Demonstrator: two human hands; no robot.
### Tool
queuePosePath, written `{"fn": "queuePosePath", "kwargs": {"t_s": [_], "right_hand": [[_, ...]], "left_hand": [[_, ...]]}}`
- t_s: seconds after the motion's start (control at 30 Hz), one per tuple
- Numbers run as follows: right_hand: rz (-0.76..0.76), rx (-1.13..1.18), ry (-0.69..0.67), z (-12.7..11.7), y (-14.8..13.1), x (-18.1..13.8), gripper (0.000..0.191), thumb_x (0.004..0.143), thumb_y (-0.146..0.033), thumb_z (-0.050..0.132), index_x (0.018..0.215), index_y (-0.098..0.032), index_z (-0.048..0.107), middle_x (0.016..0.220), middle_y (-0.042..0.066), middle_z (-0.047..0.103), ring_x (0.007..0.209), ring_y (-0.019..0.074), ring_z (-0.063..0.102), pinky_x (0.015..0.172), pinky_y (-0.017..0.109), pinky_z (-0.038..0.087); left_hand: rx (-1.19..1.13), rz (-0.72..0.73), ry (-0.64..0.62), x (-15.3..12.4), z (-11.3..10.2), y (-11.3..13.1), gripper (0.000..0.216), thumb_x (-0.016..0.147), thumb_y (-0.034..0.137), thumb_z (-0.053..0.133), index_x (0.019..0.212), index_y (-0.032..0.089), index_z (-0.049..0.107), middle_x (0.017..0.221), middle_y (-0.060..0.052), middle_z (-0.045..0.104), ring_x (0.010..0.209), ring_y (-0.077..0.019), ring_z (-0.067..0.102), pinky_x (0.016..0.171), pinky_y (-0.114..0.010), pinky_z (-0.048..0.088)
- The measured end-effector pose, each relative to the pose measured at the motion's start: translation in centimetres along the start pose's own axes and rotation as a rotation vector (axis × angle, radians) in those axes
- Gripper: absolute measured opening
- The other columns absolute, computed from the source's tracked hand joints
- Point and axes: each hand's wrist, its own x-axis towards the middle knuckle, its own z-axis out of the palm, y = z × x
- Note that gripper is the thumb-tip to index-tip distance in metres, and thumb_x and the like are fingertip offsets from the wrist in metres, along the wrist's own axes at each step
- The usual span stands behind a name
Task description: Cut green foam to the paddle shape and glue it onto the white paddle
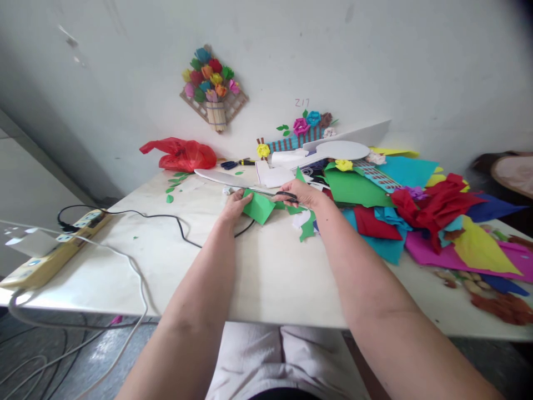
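In the head view, my left hand is closed on the left edge of a piece of green paper. My right hand grips the dark handles of a pair of scissors. Their blades point left, along the upper edge of the green paper; whether they are cutting into it I cannot tell. Scraps of green paper lie beneath my right hand. Several cut green leaf shapes are scattered on the table to the left.
A red plastic bag sits at the back left. Colourful paper sheets and red crumpled paper crowd the right side. A yellow power strip with cables lies at the left edge. Paper flowers hang on the wall.
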Motion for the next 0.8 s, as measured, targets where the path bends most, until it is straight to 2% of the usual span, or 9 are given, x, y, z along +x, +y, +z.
{"fn": "queuePosePath", "kwargs": {"t_s": [0.4,0.8], "right_hand": [[-0.027,0.003,-0.039,-0.10,0.26,0.14,0.045,0.058,-0.049,0.081,0.065,-0.011,0.059,0.043,-0.004,0.051,0.033,0.0017,0.035,0.030,0.015,0.025],[-0.007,-0.034,0.001,0.22,-0.38,0.12,0.042,0.058,-0.046,0.082,0.061,-0.013,0.056,0.040,-0.006,0.047,0.031,0.0013,0.031,0.028,0.015,0.021]], "left_hand": [[-0.034,0.011,0.015,0.01,-0.19,0.08,0.029,0.062,0.037,0.076,0.077,0.018,0.061,0.074,-0.003,0.065,0.064,-0.0166,0.060,0.067,-0.030,0.049],[-0.002,0.018,0.053,0.34,-0.23,-0.07,0.023,0.060,0.031,0.075,0.072,0.016,0.061,0.071,-0.003,0.065,0.060,-0.0150,0.057,0.061,-0.027,0.045]]}}
